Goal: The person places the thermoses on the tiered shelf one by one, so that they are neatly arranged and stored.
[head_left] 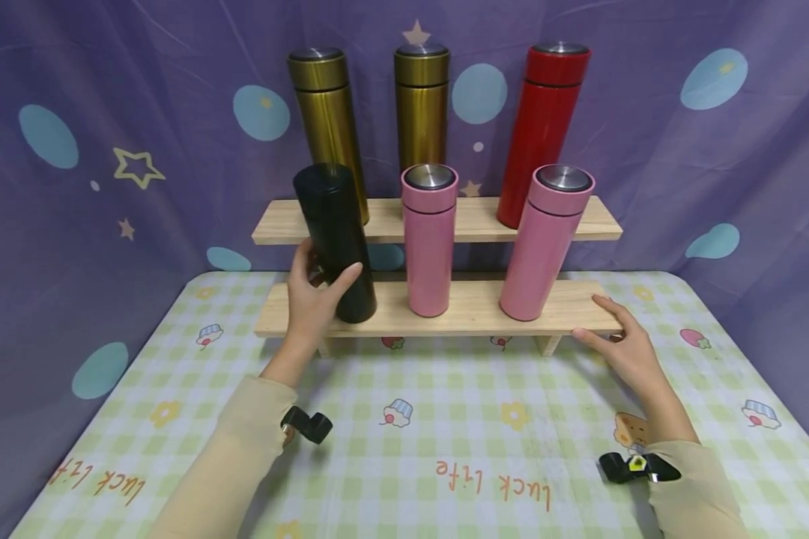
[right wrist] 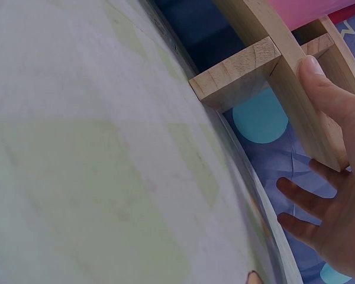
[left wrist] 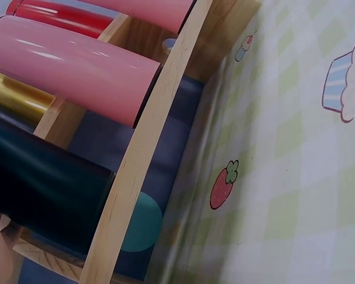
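My left hand (head_left: 308, 299) holds a black thermos bottle (head_left: 337, 232) low on its body, thumb across the front. The bottle stands at the left of the lower board of a two-tier wooden rack (head_left: 477, 305), its base right at the board in the left wrist view. At the rack's right end, my right hand (head_left: 628, 352) grips the lower board, thumb on the front edge; the right wrist view shows its other fingers spread past the board's end. Two pink thermos bottles (head_left: 429, 247) (head_left: 546, 243) stand on the same board, in the middle and at the right.
On the upper board (head_left: 475, 217) stand two gold thermos bottles (head_left: 333, 123) (head_left: 422, 105) and a red thermos bottle (head_left: 546, 127). A green-checked tablecloth (head_left: 458, 434) covers the table. Behind the rack hangs a purple curtain (head_left: 175, 112).
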`<state>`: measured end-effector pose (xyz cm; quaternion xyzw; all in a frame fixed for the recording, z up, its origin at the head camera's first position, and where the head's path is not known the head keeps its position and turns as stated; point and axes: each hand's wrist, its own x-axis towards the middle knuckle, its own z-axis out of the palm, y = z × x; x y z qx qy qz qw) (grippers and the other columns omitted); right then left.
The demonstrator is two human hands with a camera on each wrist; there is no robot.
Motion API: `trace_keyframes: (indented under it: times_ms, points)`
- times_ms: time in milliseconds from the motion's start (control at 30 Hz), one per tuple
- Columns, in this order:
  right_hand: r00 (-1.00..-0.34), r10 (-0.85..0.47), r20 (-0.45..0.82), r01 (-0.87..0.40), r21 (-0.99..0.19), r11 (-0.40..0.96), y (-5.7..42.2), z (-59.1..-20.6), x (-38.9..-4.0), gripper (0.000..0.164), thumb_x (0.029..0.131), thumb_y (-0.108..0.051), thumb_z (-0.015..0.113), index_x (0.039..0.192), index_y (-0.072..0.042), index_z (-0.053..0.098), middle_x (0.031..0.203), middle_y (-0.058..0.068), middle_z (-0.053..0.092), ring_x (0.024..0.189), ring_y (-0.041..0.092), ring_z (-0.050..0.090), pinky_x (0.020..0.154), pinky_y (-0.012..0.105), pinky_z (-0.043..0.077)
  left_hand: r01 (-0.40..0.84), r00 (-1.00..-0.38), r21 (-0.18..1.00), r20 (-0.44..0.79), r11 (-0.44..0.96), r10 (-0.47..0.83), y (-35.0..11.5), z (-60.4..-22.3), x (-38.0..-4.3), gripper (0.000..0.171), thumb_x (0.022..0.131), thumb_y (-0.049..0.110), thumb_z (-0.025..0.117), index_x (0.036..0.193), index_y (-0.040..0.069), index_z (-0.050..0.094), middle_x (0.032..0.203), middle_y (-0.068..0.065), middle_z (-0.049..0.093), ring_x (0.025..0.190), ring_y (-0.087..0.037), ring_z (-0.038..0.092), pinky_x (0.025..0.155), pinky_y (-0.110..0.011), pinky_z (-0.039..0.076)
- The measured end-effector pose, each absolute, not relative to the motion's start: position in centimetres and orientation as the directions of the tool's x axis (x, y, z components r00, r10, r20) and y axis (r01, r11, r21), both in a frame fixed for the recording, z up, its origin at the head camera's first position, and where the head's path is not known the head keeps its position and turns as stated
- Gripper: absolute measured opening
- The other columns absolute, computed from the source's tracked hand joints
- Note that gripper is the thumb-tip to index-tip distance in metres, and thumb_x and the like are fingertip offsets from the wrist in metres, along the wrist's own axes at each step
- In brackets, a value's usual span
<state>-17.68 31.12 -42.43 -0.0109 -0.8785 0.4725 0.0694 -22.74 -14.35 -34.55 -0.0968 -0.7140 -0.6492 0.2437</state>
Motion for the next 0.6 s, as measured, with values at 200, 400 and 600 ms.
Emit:
trace_keyframes:
  times_ms: [200,400,600]
  points:
    - [-0.990,0.089,0.109,-0.042,-0.831,0.555,31.25,-42.37,-17.77,0.080,0.092,-0.041,0.070,0.158,-0.021,0.027,0.161,0.019,0.020,0.125,0.046,0.040,0.083,0.035,0.037,0.447,-0.868,0.882,0.468,0.148,-0.168,-14.11,-34.54,-22.92,0.068,0.085,0.016,0.077,0.144,0.006,0.045,0.132,-0.010,0.052,0.112,-0.017,0.050,0.091,-0.032,0.041]
    - [-0.990,0.083,0.112,-0.048,-0.835,0.548,31.31,-42.35,-17.73,0.080,0.093,-0.040,0.070,0.158,-0.021,0.027,0.161,0.019,0.019,0.126,0.046,0.039,0.082,0.033,0.036,0.424,-0.880,0.892,0.446,0.155,-0.164,-14.01,-34.39,-22.85,0.070,0.086,0.019,0.077,0.146,0.008,0.043,0.134,-0.012,0.051,0.114,-0.020,0.049,0.094,-0.035,0.041]
    - [-0.991,0.087,0.102,-0.038,-0.835,0.549,31.45,-42.20,-17.67,0.081,0.093,-0.041,0.069,0.158,-0.021,0.026,0.161,0.020,0.019,0.126,0.046,0.039,0.083,0.038,0.038,0.384,-0.896,0.900,0.417,0.207,-0.152,-13.79,-34.31,-22.07,0.074,0.089,0.026,0.075,0.150,0.011,0.037,0.141,-0.010,0.045,0.119,-0.023,0.045,0.102,-0.039,0.038]
